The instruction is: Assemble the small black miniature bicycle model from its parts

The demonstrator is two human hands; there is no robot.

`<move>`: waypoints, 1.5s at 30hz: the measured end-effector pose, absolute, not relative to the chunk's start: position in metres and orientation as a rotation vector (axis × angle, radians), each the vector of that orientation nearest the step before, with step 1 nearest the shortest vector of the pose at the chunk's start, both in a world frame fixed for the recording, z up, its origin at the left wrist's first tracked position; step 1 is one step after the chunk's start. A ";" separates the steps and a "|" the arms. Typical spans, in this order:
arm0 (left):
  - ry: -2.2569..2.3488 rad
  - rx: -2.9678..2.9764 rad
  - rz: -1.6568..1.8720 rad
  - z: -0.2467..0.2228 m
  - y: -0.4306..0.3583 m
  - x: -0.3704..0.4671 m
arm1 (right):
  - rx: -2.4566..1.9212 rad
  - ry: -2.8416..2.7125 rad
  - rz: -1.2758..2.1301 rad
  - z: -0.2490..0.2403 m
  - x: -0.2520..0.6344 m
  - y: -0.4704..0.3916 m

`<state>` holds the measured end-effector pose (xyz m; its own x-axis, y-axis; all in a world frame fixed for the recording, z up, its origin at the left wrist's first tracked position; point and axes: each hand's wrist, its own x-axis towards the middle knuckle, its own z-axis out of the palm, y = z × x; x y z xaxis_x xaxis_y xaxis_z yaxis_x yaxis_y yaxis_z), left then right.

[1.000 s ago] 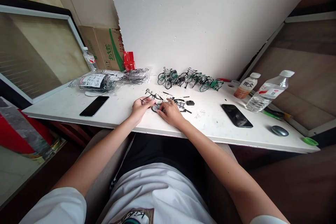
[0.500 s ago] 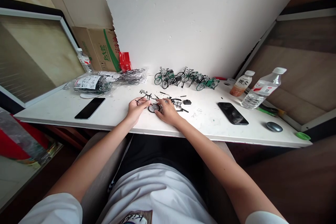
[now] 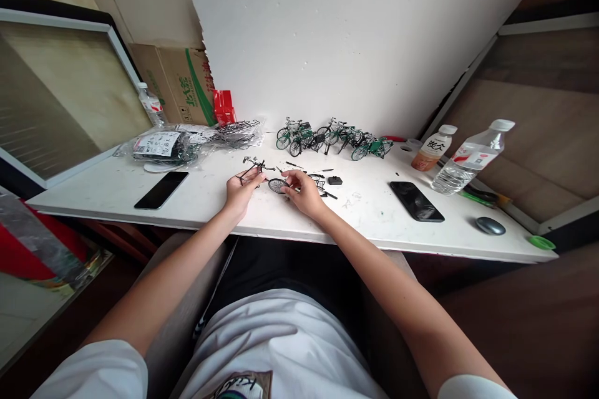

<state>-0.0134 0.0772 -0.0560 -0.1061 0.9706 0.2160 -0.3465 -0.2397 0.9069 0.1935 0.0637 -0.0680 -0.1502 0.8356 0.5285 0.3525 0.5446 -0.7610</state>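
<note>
Near the table's front edge, my left hand (image 3: 240, 192) is closed on a small black bicycle frame (image 3: 260, 168), whose handlebar end points up and away. Just to the right, my right hand (image 3: 303, 192) pinches the right rim of a small black spoked wheel (image 3: 277, 186). The wheel is beside the frame's right end; whether the two touch is too small to tell. Beyond and right of my right hand lie black bicycle parts (image 3: 318, 182), partly hidden by it, and a small black block (image 3: 335, 181).
Several small green and black model bicycles (image 3: 339, 136) stand at the back. Plastic bags of parts (image 3: 161, 144) and a phone (image 3: 161, 190) lie left. On the right are another phone (image 3: 415, 201), a brown drink bottle (image 3: 433, 148), a water bottle (image 3: 472, 157) and a mouse (image 3: 490, 225).
My right hand has drawn back slightly from lying over the parts and now pinches the wheel's rim. The wheel shows more fully. My left hand keeps its hold on the frame.
</note>
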 end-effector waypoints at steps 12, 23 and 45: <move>0.949 0.971 1.550 -0.046 0.071 -0.015 | -1.142 -1.418 0.458 -0.050 0.201 0.051; 0.928 0.968 1.397 -0.039 0.063 -0.016 | -0.989 -1.473 0.631 -0.044 0.194 0.046; 0.863 1.038 1.408 -0.038 0.058 -0.011 | -0.940 -1.611 0.633 -0.043 0.192 0.044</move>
<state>-0.0114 0.0584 -0.0377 0.0177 0.9931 0.1156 -0.3476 -0.1023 0.9320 0.1922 0.0437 -0.0428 -0.0722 0.8383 0.5404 0.2458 0.5400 -0.8050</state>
